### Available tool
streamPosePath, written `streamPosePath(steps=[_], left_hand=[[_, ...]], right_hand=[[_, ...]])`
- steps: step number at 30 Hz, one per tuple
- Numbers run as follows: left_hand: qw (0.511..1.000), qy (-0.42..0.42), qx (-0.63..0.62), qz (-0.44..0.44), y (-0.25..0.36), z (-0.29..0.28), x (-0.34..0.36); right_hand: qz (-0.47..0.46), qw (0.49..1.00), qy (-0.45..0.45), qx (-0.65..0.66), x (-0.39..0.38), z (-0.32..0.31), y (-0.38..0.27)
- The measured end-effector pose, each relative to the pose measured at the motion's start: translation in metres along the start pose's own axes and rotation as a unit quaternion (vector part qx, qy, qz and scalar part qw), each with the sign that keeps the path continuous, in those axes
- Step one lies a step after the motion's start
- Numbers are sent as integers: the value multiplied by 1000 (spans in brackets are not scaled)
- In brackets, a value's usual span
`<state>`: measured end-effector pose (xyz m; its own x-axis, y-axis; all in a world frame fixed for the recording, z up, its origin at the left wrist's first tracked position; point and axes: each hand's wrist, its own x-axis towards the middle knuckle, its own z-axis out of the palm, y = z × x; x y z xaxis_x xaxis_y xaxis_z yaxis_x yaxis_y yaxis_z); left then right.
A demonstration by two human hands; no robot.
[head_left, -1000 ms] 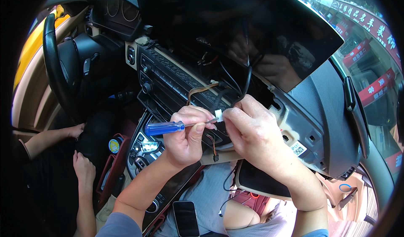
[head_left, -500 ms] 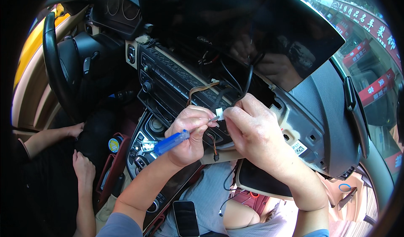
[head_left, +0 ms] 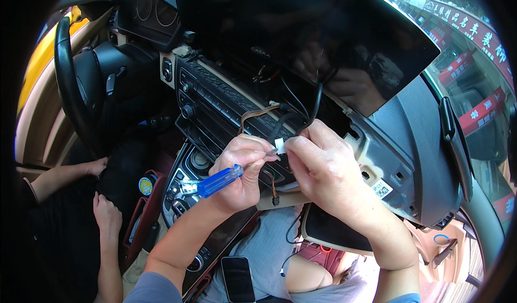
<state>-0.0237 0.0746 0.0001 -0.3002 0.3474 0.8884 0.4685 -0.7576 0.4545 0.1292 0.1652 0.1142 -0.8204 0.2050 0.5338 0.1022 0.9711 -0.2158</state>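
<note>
Two grips are pinching; left hand [head_left: 239, 165], a translucent-blue-handled metal screwdriver [head_left: 221, 180], now sloping more steeply than a second ago; right hand [head_left: 325, 165], a small white rectangular block [head_left: 279, 145] between them; the blade [head_left: 273, 151] is likely meeting it differently.

On my feed: steering wheel [head_left: 63, 71] at ten o'clock, instrument cluster [head_left: 149, 15] at eleven. Sunlit windshield [head_left: 449, 90] at two; red shop signboards [head_left: 482, 112] beyond.

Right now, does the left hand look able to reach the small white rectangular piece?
Likely yes: the left hand holds a blue-handled screwdriver, its tip near the white piece; nothing visible intervenes.
</note>
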Motion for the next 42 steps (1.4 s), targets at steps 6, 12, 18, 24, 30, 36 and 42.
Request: streamPosePath(steps=[6,12,18,24,30,36,42], left_hand=[[994,-56,78,51,2,-10,9],[995,-55,66,50,1,-10,10],[995,-56,63,49,0,-11,9],[994,-67,71,57,0,-13,10],[992,-72,66,74,-2,-13,11],[990,-75,79,90,-1,-13,15],[978,-101,150,102,6,-14,16]], right_hand=[[5,1000,-13,-3,0,-1,0],[16,999,-38,-2,-1,-3,-2],[16,999,-37,-7,-1,-3,-2],[14,999,-38,-14,-2,-2,-2],[13,999,-36,-14,-2,-2,-1],[15,999,-39,-13,-2,-2,-2],[5,999,-33,-15,0,-1,-2]])
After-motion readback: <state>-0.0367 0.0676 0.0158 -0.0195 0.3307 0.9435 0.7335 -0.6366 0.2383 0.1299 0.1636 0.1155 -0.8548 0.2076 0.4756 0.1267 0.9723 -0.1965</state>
